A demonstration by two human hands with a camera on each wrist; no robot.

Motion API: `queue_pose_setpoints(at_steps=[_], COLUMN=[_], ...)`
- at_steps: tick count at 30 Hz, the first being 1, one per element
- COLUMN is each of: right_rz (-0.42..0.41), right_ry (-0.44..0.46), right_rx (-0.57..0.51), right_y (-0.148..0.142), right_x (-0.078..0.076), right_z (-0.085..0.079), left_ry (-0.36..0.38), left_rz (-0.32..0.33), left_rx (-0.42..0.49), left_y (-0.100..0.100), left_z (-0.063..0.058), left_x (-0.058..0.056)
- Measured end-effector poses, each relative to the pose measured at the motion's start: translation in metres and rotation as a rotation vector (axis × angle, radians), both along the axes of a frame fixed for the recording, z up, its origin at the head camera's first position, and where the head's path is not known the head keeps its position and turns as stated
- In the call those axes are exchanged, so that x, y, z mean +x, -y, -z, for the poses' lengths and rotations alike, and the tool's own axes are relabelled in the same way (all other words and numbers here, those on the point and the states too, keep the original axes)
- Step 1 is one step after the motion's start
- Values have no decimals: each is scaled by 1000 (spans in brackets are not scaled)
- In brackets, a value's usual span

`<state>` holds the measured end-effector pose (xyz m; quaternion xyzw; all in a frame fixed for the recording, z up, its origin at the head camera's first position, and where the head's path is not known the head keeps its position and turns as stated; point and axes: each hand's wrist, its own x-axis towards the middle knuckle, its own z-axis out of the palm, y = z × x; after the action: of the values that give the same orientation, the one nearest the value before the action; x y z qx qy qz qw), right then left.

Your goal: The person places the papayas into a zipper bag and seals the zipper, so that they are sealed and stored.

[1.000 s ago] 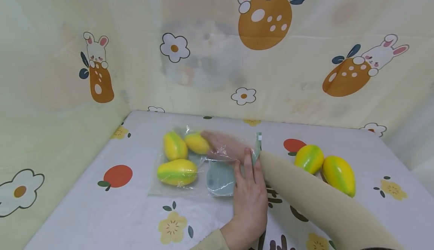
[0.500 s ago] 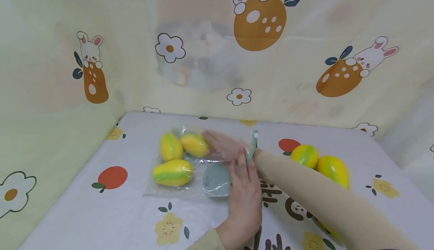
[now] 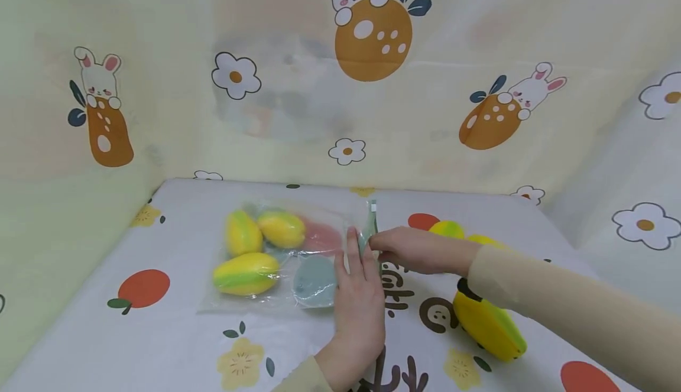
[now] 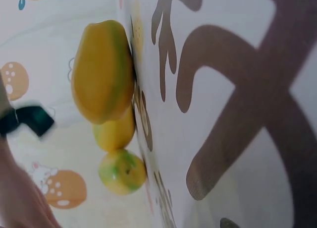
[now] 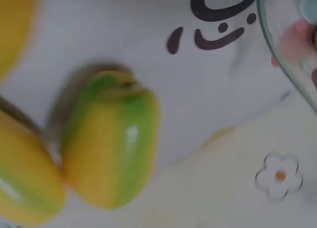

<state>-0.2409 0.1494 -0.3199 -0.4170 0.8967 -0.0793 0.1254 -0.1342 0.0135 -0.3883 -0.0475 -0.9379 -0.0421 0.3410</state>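
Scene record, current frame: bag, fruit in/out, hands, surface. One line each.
bag: clear plastic bag, lying flat, green edge at right
fruit_inside: three yellow-green fruits
fruit_outside: three similar fruits, right of bag, two partly behind right arm
left_hand: left hand resting on bag, fingers straight
right_hand: right hand at green edge, grip unclear
surface: printed tablecloth

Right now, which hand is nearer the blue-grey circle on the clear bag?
Left: the left hand lies immediately beside the blue-grey circle; the right hand is farther right, at the green edge of the clear bag.
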Motion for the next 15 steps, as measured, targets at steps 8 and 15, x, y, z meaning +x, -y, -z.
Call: queue_pose_setpoints(at_steps=[8,15], right_rz=[244,479], right_ry=[-9,-64], right_rx=[-211,-274], right_y=[-86,-161], right_x=[34,26], right_z=[-43,-40], left_ry=[209,209], left_rz=[37,58], left_rx=[52,146], left_y=[2,-3], left_z=[-5,-6], left_x=[5,7])
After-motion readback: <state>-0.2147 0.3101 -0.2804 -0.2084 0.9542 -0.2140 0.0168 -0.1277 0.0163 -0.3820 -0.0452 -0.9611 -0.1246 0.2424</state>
